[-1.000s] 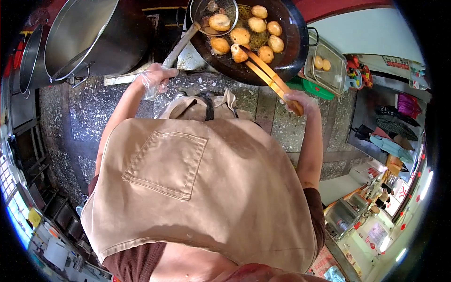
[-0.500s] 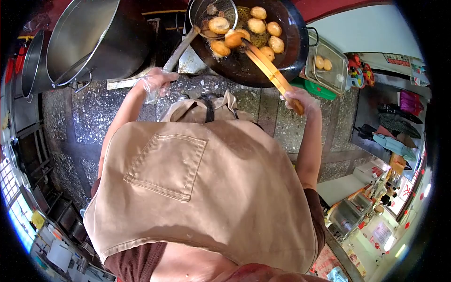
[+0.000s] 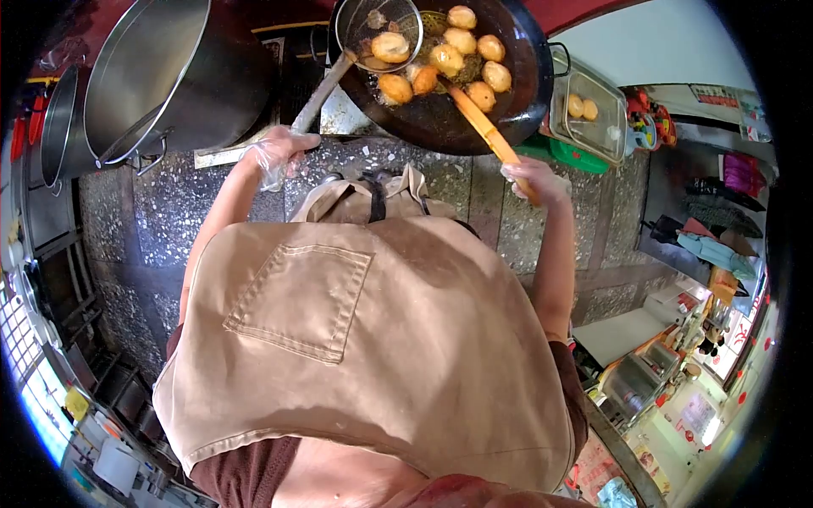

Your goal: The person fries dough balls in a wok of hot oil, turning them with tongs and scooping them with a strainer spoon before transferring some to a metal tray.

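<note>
My left hand, in a clear plastic glove, is closed around the handle of a wire-mesh strainer. The strainer's round basket sits over the left side of a dark wok, with a golden fried ball and a smaller brown piece in it. In my right hand, also gloved, is a pair of bamboo tongs, slanting up-left into the wok. Their darkened tips touch or lie beside a browned ball; I cannot tell whether they grip it. Several more fried balls float in the oil.
Left of the wok stands a large metal pot with a ladle handle over its rim. On the right, a rectangular tray holds two fried balls, above a green container. Below is a speckled stone floor.
The tongs' tips have shifted slightly down and left. A ball that was near them now lies apart, up and to the right. The strainer basket has barely moved, and my left hand keeps its hold.
</note>
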A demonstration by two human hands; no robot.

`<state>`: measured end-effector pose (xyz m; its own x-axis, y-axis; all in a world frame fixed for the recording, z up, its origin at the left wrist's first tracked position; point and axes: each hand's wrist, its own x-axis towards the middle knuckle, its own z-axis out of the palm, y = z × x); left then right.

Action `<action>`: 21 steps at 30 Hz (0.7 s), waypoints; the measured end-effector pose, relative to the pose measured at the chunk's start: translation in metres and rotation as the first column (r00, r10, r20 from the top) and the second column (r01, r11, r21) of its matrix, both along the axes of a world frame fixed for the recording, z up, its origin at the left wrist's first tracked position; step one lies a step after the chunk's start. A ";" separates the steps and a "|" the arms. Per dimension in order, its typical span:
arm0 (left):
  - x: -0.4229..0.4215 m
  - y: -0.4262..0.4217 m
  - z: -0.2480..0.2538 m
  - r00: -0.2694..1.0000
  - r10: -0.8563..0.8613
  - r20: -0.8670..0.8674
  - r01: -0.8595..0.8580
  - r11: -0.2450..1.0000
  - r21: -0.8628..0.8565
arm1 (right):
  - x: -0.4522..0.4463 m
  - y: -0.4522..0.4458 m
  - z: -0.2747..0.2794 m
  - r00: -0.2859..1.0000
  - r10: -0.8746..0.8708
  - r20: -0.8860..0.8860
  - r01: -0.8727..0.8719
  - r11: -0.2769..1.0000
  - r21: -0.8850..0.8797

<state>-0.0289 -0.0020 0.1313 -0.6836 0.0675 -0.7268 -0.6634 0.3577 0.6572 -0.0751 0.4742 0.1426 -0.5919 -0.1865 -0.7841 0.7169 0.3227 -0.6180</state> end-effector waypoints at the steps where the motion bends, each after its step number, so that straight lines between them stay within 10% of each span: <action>1: 0.000 0.000 0.002 1.000 -0.009 -0.004 0.009 1.000 0.000 | 0.001 -0.007 -0.001 0.999 0.036 0.001 -0.036 0.999 -0.007; 8: 0.000 0.002 0.003 1.000 0.013 0.002 -0.013 1.000 0.009 | 0.001 -0.069 -0.013 0.945 0.262 -0.198 -0.174 0.912 0.372; 10: 0.000 0.000 -0.001 1.000 -0.003 -0.007 0.003 1.000 -0.005 | 0.002 -0.104 0.020 0.847 0.524 -0.085 -0.284 0.582 0.762; 21: 0.001 -0.003 -0.006 1.000 -0.023 0.002 0.023 1.000 0.014 | 0.044 -0.133 0.008 0.730 0.664 -0.162 -0.143 0.380 0.914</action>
<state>-0.0284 -0.0051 0.1256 -0.6802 0.0934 -0.7271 -0.6564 0.3639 0.6608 -0.0316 0.3408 0.1503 -0.9294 0.0410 -0.3669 0.0643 0.9966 -0.0515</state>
